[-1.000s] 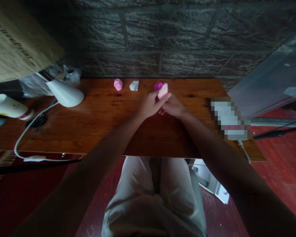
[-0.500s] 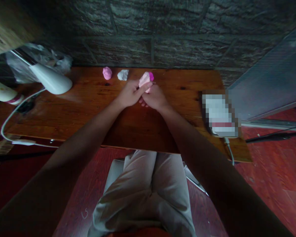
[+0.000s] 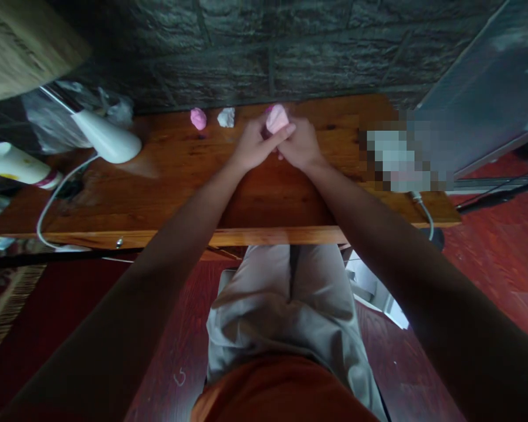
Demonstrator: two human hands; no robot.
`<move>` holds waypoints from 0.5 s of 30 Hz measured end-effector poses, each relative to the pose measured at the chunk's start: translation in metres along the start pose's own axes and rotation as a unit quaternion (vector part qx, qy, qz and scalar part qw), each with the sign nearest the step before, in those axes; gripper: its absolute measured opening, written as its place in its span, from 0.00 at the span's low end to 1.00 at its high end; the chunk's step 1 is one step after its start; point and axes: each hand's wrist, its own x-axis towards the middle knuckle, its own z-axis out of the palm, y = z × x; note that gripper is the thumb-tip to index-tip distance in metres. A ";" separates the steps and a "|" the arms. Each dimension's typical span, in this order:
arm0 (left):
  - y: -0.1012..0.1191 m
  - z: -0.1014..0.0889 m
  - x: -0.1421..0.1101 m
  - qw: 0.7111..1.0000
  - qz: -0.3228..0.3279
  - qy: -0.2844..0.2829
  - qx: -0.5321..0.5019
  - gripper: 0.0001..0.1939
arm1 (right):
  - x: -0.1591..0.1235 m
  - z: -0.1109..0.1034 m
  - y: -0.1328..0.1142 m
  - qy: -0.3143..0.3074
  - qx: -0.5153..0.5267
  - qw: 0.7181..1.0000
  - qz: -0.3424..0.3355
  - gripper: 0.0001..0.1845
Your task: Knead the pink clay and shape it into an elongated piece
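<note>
Over the far part of the wooden table, my two hands are pressed together around a lump of pale pink modelling clay (image 3: 277,119). A little magenta shows at the lump's upper left edge. My left hand (image 3: 256,142) grips it from the left, its thumb laid across the front towards the other hand. From the right, my right hand (image 3: 303,142) is closed against the lump; most of its fingers are hidden. To the left lie a small white lump of clay (image 3: 226,117) and a brighter pink lump of clay (image 3: 198,119), both apart from the hands.
A white desk lamp (image 3: 108,138) stands on the left of the wooden table (image 3: 167,193), with a paper cup (image 3: 20,166) lying beside it. Crumpled clear plastic (image 3: 53,123) sits behind. At the right, a blurred-out device (image 3: 398,158) has a cable attached. A brick wall rises behind.
The pink clay has turned in my hands, so less of its magenta part shows. My hands stay closed around it. The whole view has shifted, with the table higher in the picture.
</note>
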 end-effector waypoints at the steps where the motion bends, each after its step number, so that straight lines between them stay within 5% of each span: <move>1: -0.004 -0.001 0.000 1.000 -0.003 0.005 0.004 0.21 | 0.001 0.002 0.000 -0.002 -0.012 1.000 0.003 0.05; 6: -0.020 -0.007 0.005 0.999 -0.020 -0.022 0.017 0.25 | 0.013 0.009 0.007 -0.071 -0.021 0.997 0.023 0.07; 11: -0.028 -0.014 0.014 1.000 -0.004 0.002 0.000 0.20 | 0.031 -0.001 0.007 -0.220 0.004 0.974 0.059 0.08; 15: -0.024 -0.010 0.016 0.999 -0.004 0.032 -0.025 0.16 | 0.030 -0.010 0.010 -0.218 0.068 0.973 0.044 0.09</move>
